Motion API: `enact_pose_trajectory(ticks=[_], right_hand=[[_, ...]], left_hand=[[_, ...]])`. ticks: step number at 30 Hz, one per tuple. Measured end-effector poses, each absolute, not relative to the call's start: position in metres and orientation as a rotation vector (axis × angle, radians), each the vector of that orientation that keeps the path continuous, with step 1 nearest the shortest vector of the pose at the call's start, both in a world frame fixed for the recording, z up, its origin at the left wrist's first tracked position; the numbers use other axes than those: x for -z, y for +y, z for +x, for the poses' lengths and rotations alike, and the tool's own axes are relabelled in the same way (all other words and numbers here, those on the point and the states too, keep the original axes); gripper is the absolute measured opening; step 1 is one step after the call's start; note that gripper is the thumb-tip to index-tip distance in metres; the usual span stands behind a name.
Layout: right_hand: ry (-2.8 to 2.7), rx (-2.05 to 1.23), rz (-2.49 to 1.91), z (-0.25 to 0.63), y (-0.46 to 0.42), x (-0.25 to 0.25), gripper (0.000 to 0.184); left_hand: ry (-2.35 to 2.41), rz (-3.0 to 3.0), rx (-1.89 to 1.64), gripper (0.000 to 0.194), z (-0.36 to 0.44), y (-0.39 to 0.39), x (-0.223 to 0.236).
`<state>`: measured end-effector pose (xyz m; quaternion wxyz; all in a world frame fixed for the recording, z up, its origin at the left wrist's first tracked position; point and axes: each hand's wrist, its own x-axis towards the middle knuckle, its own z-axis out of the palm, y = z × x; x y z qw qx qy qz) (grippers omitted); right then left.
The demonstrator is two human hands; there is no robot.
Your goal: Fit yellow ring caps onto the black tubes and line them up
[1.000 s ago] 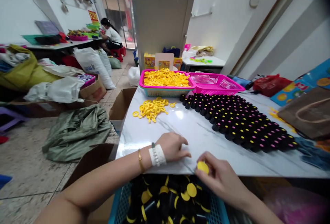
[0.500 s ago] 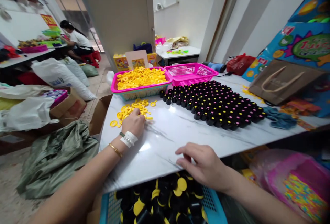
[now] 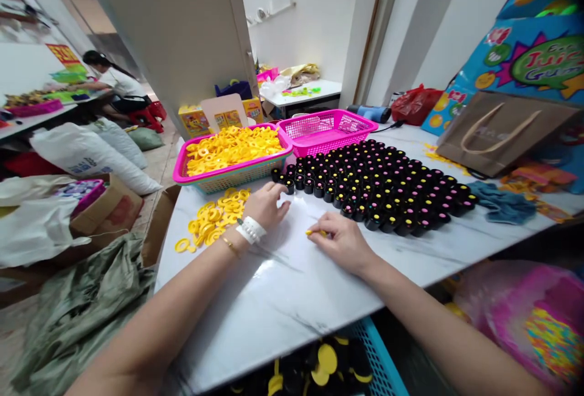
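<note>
Down past the near edge of our shiny white bench with grey streaks [image 3: 274, 317], we see a blue plastic basket with holes [image 3: 390, 362]. In it lie black plastic pieces with flat, round yellow ends [image 3: 327, 357].

Over the bench, our right hand [image 3: 340, 241] pinches a small yellow plastic piece [image 3: 309, 233] between thumb and fingers. Our fingers hide most of it, so we can't tell its whole shape. Our left hand [image 3: 267, 204] is a bit farther from the near edge, with a thin gold bracelet [image 3: 231, 247] on that arm. Its fingers are bent, its thumb sticks out away from them, and we see nothing pinched there.

Between the left hand and the bench's left edge lies a loose pile of yellow plastic rings [image 3: 210, 225]. To the right, short black round pots with yellow or pink dots on top [image 3: 378, 189] stand close together. The left fingertips are just beside the pots at their left end, but we can't tell if they touch.

At the bench's far left corner, a pink plastic tray [image 3: 180, 168] is heaped with more yellow rings. Just beside it is an open pink plastic basket [image 3: 328, 142]. Far off, we see a person in a white top [image 3: 121, 83].
</note>
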<state>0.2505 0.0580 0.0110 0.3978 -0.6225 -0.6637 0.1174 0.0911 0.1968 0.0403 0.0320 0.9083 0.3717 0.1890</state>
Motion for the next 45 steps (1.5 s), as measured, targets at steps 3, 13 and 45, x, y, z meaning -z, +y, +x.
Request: enact_pose_trajectory(ticks=[3, 13, 45], right_hand=[[-1.534, -0.234, -1.512, 0.252, 0.057, -0.012, 0.010], [-1.247, -0.779, -1.403, 0.259, 0.061, -0.012, 0.017], [-1.241, -1.191, -1.378, 0.210, 0.082, -0.016, 0.027]], left_hand=[[1.332, 2.802, -0.603, 0.024, 0.108, 0.221, -0.033], [1.176, 2.744, -0.564, 0.011, 0.097, 0.190, -0.034], [1.047, 1.994, -0.550, 0.044, 0.044, 0.118, -0.021]])
